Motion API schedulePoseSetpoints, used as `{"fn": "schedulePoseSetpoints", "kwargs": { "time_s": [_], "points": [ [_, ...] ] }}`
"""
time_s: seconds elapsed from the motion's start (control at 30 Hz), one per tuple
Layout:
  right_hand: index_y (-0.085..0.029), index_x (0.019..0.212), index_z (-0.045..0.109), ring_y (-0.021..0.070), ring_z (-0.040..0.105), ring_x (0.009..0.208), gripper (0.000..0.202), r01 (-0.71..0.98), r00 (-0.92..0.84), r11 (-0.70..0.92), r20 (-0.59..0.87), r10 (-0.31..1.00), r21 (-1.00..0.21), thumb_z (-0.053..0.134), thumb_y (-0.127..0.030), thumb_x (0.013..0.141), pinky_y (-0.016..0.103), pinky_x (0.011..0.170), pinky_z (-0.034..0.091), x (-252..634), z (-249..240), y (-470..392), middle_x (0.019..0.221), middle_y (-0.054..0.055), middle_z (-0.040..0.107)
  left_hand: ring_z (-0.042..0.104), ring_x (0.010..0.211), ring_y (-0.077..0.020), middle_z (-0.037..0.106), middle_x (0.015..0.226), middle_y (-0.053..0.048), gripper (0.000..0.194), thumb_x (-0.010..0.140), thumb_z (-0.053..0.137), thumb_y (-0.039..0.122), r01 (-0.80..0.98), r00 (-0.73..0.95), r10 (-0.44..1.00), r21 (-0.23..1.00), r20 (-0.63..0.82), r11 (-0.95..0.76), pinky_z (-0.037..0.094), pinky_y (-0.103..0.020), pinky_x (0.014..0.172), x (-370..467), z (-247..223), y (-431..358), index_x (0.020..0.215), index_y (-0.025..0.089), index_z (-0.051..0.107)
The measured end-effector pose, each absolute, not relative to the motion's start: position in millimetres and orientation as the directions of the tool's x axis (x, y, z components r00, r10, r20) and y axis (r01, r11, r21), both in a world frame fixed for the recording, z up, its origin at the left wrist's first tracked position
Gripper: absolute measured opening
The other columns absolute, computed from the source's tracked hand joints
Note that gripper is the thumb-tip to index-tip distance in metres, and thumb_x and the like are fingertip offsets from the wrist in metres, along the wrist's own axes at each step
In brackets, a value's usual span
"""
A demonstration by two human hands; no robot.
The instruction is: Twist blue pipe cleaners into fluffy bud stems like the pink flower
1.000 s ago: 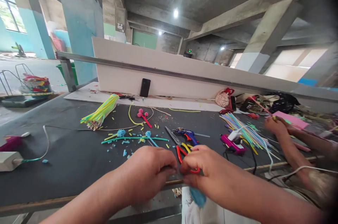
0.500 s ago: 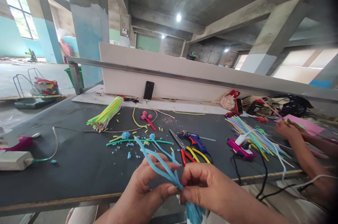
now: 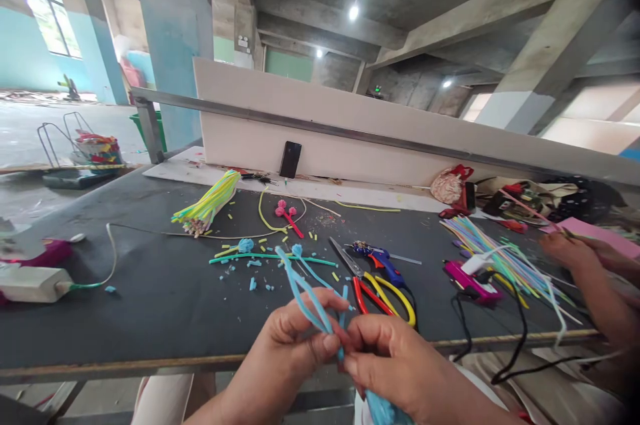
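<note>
Light-blue pipe cleaners [image 3: 304,298], bent in a loop, rise from between my hands. My left hand [image 3: 285,351] pinches them low down between thumb and fingers. Close against it, my right hand [image 3: 400,361] has thumb and forefinger pressed together at the lower end of the same blue pipe cleaners. Below the right hand hangs a blue fuzzy bundle [image 3: 383,409], partly hidden. Just beyond my hands lie scissors [image 3: 354,263] with one red and one yellow handle, blades partly apart. A blue hot glue gun [image 3: 381,263] rests beside them.
Blue pompom stems [image 3: 246,245], a green pipe cleaner [image 3: 273,256] and cut scraps lie ahead. Further back are a pink pompom sprig [image 3: 287,213], a yellow bundle [image 3: 213,201] and a phone [image 3: 291,159]. At right are pastel pipe cleaners [image 3: 480,248], a power strip [image 3: 473,281] and another person's hands [image 3: 567,248].
The view has tilted down and turned slightly left. Both hands stay together on the blue pipe cleaners, whose loop now stands steeper and narrower.
</note>
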State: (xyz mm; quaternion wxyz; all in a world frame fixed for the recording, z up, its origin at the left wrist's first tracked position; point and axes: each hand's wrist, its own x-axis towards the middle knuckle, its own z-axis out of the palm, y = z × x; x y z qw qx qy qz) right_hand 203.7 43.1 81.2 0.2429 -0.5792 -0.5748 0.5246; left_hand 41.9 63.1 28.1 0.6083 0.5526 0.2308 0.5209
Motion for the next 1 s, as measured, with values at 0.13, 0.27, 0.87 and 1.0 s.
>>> {"fn": "schedulePoseSetpoints", "kwargs": {
  "time_s": [0.13,0.27,0.87,1.0],
  "points": [
    [-0.018,0.057,0.055,0.0095,0.042,0.049,0.015,0.359,-0.207,-0.266,-0.354,0.912,-0.895,0.064,-0.03,0.061,0.023,0.049,0.029,205.1,78.4,44.8,0.051,-0.004,0.051,0.04,0.127,-0.0251,0.066,0.114,-0.003,0.022,0.081,0.063,0.026,-0.291,0.435,0.789,0.897,0.435,-0.333,0.029,-0.042,0.105,35.7,20.3,68.8,0.102,0.03,0.07],
    [-0.017,0.059,0.06,0.0088,0.04,0.048,0.017,0.376,-0.218,-0.248,-0.345,0.913,-0.893,0.065,-0.032,0.065,0.023,0.049,0.028,204.9,83.7,46.2,0.049,-0.004,0.051,0.055,0.111,-0.0228,0.07,0.088,-0.002,0.011,0.08,0.063,0.018,-0.117,0.349,0.79,0.86,0.504,-0.497,0.033,-0.04,0.102,34.6,15.4,68.2,0.083,0.024,0.072],
    [-0.02,0.054,0.05,0.0159,0.049,0.063,0.018,0.874,-0.285,0.342,0.204,0.937,-0.346,0.046,-0.011,0.069,0.031,0.071,0.037,205.6,74.0,45.0,0.053,-0.002,0.056,0.052,0.057,-0.0115,0.058,0.062,-0.001,0.017,0.076,0.045,0.005,0.396,0.372,0.649,0.519,0.664,-0.758,0.04,-0.021,0.055,39.8,14.7,53.0,0.067,0.016,0.055],
    [-0.018,0.052,0.041,0.0098,0.032,0.051,0.021,0.882,-0.396,0.406,0.088,0.914,-0.24,0.046,-0.006,0.067,0.031,0.075,0.033,204.7,72.8,43.0,0.049,-0.008,0.045,0.051,0.068,-0.0171,0.061,0.075,-0.003,0.014,0.077,0.046,0.008,0.493,0.604,0.585,0.323,0.542,-0.808,0.039,-0.03,0.066,29.1,28.4,50.7,0.077,0.018,0.055]
  ]
}}
